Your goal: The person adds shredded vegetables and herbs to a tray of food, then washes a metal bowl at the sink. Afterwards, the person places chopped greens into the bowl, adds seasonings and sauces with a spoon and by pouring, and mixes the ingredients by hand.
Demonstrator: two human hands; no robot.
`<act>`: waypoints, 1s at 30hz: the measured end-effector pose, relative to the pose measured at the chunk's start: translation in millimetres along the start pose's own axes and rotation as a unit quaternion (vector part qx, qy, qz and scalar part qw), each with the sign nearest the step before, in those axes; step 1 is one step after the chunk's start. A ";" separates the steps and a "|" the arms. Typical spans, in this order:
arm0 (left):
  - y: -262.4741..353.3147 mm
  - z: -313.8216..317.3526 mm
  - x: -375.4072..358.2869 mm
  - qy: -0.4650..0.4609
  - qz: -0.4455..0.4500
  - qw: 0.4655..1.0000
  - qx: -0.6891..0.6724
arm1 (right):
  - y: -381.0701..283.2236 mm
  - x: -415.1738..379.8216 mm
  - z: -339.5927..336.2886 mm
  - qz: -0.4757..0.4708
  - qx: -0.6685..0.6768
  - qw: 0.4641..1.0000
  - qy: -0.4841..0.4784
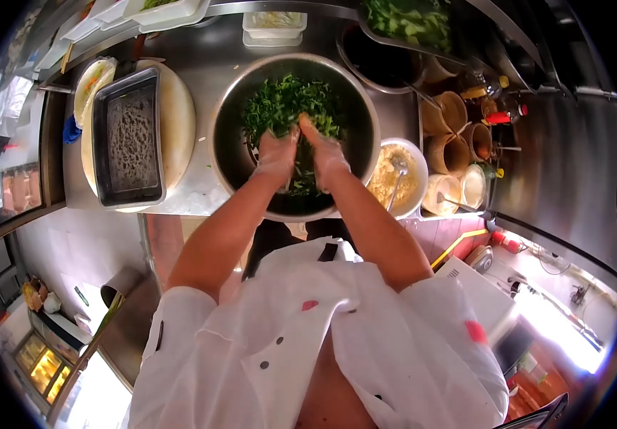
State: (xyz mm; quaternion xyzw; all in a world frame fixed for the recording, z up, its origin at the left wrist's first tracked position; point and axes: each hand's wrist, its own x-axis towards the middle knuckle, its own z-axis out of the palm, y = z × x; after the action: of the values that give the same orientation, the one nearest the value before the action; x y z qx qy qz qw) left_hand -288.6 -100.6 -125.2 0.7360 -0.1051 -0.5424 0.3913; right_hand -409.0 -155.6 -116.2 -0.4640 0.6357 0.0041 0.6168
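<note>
A large round steel bowl (220, 154) stands on the metal counter, with chopped dark green leaves (290, 96) inside it. Both my hands reach into the bowl in thin clear gloves. My left hand (277, 154) is on the left side, its fingers partly hidden in the greens. Beside it, my right hand (325, 154) has its thumb side toward the left one, and its fingertips also go into the leaves. Whether either hand grips any leaves cannot be made out.
An empty black tray (128, 136) lies on a round board (178, 129) at the left. Right of the bowl sits a white bowl (417, 164) of chopped pale food with a spoon. Seasoning containers (445, 114), bottles (505, 114) and a dark pot (383, 61) stand further right.
</note>
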 end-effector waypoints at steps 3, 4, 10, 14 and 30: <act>29.5 -7.9 -6.5 0.081 -0.014 0.992 0.097 | -21.8 1.9 -19.1 -0.014 -0.081 0.996 0.024; 41.2 -16.8 -10.0 0.040 -0.049 0.995 0.074 | -27.3 2.6 -26.7 -0.011 -0.100 0.994 0.039; -12.4 -58.1 -8.3 -0.075 -0.194 0.973 -0.099 | -5.1 -25.8 -50.7 0.128 0.284 0.948 -0.063; -80.4 6.6 4.6 -0.111 -0.139 0.908 -0.379 | 57.6 9.3 6.9 0.120 0.370 0.907 -0.161; 35.3 -71.3 -3.1 -0.151 -0.053 0.986 0.041 | -27.5 14.5 -49.9 -0.075 -0.243 0.965 -0.055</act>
State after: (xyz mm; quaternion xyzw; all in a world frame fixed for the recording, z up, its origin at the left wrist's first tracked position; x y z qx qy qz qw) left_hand -217.5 -89.6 -91.1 0.6658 -0.1458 -0.6622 0.3114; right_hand -428.8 -208.5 -100.1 -0.6457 0.5439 0.1376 0.5180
